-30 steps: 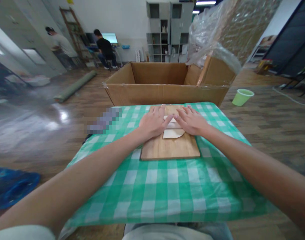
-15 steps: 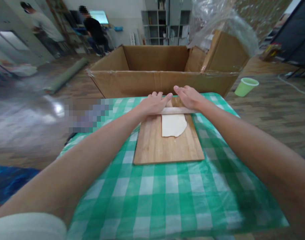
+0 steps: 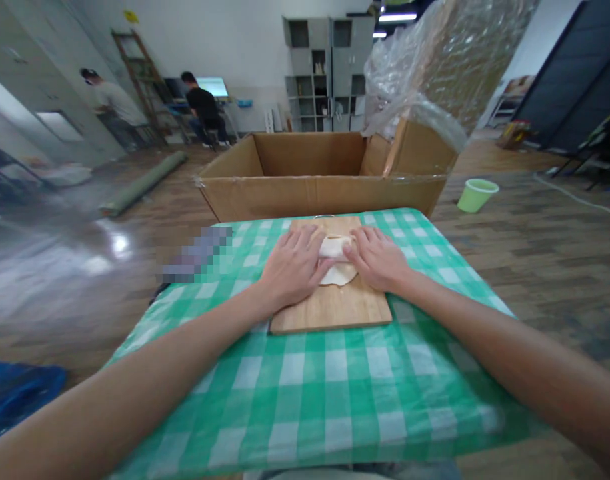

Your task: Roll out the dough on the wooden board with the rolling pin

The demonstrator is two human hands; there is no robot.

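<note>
A wooden cutting board [image 3: 335, 310] lies on a table with a green and white checked cloth [image 3: 335, 387]. A pale sheet of dough [image 3: 339, 274] rests on the board, its far part wound into a white roll [image 3: 333, 247]. My left hand [image 3: 291, 267] lies palm down on the left end of the roll, fingers flat. My right hand [image 3: 377, 257] lies the same way on the right end. Whatever is inside the roll is hidden under the dough and my hands.
A large open cardboard box [image 3: 315, 193] stands just beyond the table, with crumpled clear plastic [image 3: 435, 67] over its right flap. A green cup [image 3: 477, 195] and a rolled mat [image 3: 145, 183] lie on the wood floor. Two people [image 3: 202, 110] are far back.
My hands went out to the board's far edge with a thin rod on the dough, then came back toward me. The dough is now partly wound up and shows less flat sheet.
</note>
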